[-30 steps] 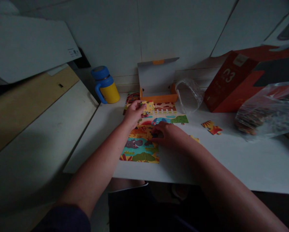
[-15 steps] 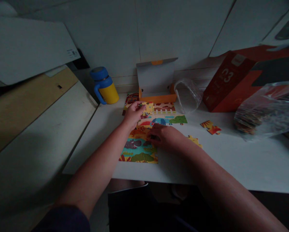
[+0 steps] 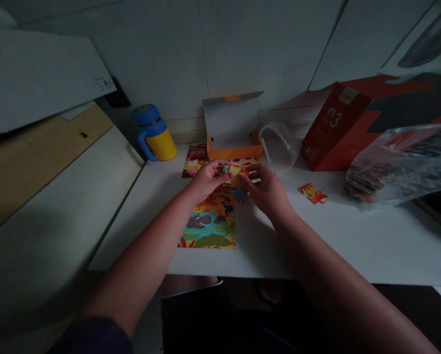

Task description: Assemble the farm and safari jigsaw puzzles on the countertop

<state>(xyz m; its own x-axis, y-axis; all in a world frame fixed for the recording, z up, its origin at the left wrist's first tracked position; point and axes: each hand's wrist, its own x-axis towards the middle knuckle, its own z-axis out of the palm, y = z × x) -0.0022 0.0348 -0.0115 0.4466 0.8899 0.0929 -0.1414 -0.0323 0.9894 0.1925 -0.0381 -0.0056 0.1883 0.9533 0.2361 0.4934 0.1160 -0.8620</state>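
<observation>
A partly built colourful animal jigsaw puzzle point(image 3: 209, 223) lies on the white table point(image 3: 316, 236). My left hand point(image 3: 205, 179) is curled at the puzzle's upper part, fingertips pinching a small yellow puzzle piece point(image 3: 231, 170). My right hand point(image 3: 268, 189) sits just right of it, fingers bent toward the same piece and resting on the puzzle's upper right area. Whether the right fingers grip the piece I cannot tell. A loose orange puzzle piece point(image 3: 312, 192) lies to the right on the table.
An open orange box point(image 3: 232, 129) stands behind the puzzle. A blue and yellow mug point(image 3: 153, 133) is at the back left. A clear plastic bag point(image 3: 277, 145), a red carton point(image 3: 353, 123) and a filled plastic bag point(image 3: 401, 167) are to the right. Boards lean at the left.
My right hand moved up from the puzzle's middle to its top right, beside my left hand. My left hand shifted slightly with the yellow piece. The view drifted a little.
</observation>
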